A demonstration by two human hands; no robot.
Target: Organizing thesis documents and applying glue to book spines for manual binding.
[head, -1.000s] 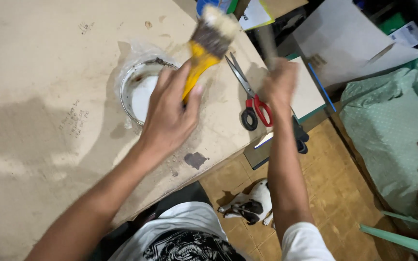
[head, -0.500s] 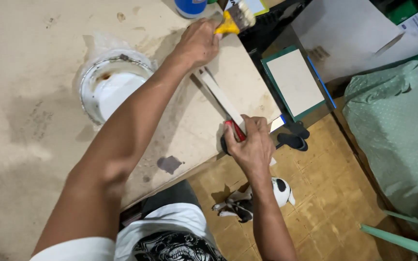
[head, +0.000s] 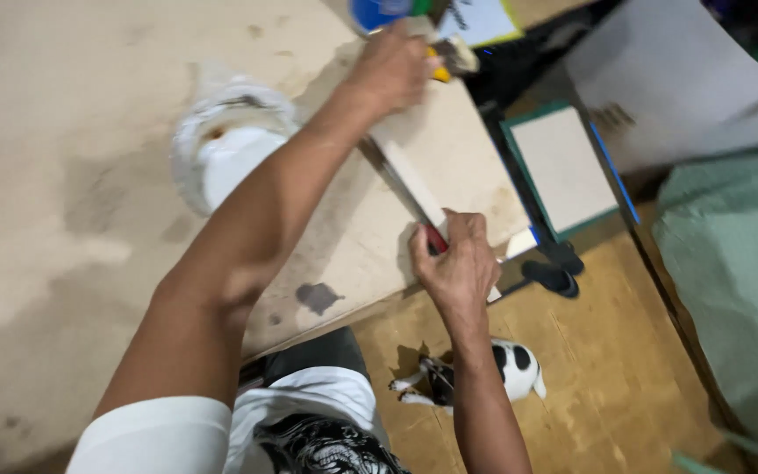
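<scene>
Left hand (head: 392, 66) clamped on yellow brush (head: 449, 60) at surface (head: 63, 175) far edge — right hand (head: 458, 263) grips red-handled scissors (head: 414, 189) near front edge; white tub (head: 230, 149) beside left arm.

A tub (head: 225, 145) is sitting on the bench (head: 63, 175), well in from its near edge. To the right of the tub, a strip (head: 414, 180) is lying on the bench and running toward the near right corner. The right hand (head: 458, 263) is resting on the near end of the strip at that corner. The left hand (head: 392, 66) is reaching to the far edge, holding a brush (head: 449, 57). A panel (head: 563, 167) is lying just beside the right edge. A dog (head: 484, 373) is standing on the floor (head: 607, 386) below the near edge.
</scene>
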